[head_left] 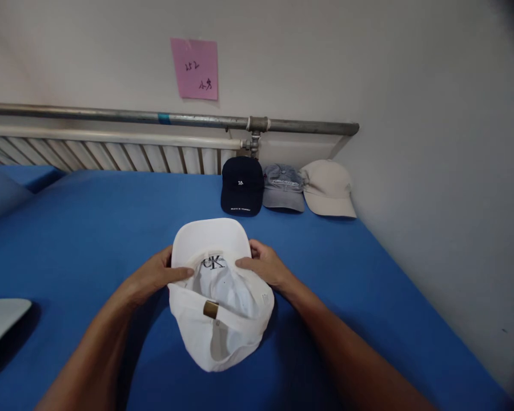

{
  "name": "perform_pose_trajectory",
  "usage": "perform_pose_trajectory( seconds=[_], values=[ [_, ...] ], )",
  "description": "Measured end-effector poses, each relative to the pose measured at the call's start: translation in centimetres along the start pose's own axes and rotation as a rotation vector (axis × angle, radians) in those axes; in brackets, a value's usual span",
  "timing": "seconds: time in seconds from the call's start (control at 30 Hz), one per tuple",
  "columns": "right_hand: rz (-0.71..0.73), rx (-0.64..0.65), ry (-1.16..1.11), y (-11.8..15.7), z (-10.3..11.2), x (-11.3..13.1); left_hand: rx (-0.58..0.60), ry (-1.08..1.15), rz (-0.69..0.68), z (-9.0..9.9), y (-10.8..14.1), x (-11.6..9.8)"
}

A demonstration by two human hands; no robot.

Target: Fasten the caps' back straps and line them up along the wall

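Both hands hold a white baseball cap (244,325) over the blue sheet. Its brim points away from me, and the inside of the crown faces up, showing dark letters and a strap with a brass-coloured buckle. My left hand (163,271) grips the left side where brim meets crown, thumb on the inner edge. On the opposite side my right hand (268,265) pinches the cap, its thumb lying by the brim's base. The other fingers of both hands are partly hidden beneath the cap. Beyond it sits a black cap (242,188).
A grey cap (283,188) and a beige cap (329,188) stand right of the black one, in a row near the wall. Behind runs a metal pipe (124,116) above a white radiator (149,157). A pale curved object (2,322) lies at the left edge.
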State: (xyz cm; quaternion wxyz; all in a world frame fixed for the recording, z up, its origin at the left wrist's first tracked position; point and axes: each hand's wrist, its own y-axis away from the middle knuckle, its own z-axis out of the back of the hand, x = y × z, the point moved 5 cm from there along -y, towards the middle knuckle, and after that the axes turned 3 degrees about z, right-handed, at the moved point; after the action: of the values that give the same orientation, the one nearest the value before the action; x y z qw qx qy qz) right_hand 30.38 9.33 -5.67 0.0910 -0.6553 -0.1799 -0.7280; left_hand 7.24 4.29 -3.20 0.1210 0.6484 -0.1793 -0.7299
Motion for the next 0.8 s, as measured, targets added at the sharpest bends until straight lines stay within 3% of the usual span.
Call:
perform_pose_trajectory(
  seconds=[0.13, 0.4, 0.53, 0.6, 0.7, 0.8],
  values=[
    [0.003, 0.038, -0.039, 0.1, -0.2, 0.6, 0.014, 0.004, 0.008, -0.2, 0.2, -0.3],
    [-0.069, -0.029, 0.032, -0.2, -0.2, 0.1, -0.036, -0.136, -0.025, 0.4, -0.1, 0.1],
    [-0.126, -0.020, -0.171, -0.6, 0.2, -0.6, -0.286, -0.312, -0.224, 2.2, 0.1, -0.9],
    [-0.135, -0.043, -0.211, -0.7, 0.4, -0.7, -0.322, -0.379, -0.356, 2.7, 0.7, -1.8],
    [-0.117, -0.123, -0.153, -0.7, 0.6, -0.7, -0.060, -0.462, -0.441, 1.6, 1.8, -2.5],
    [-0.067, -0.181, -0.128, -0.9, 0.8, -0.7, 0.252, -0.589, -0.409, 0.0, 2.8, -2.0]
  ],
)
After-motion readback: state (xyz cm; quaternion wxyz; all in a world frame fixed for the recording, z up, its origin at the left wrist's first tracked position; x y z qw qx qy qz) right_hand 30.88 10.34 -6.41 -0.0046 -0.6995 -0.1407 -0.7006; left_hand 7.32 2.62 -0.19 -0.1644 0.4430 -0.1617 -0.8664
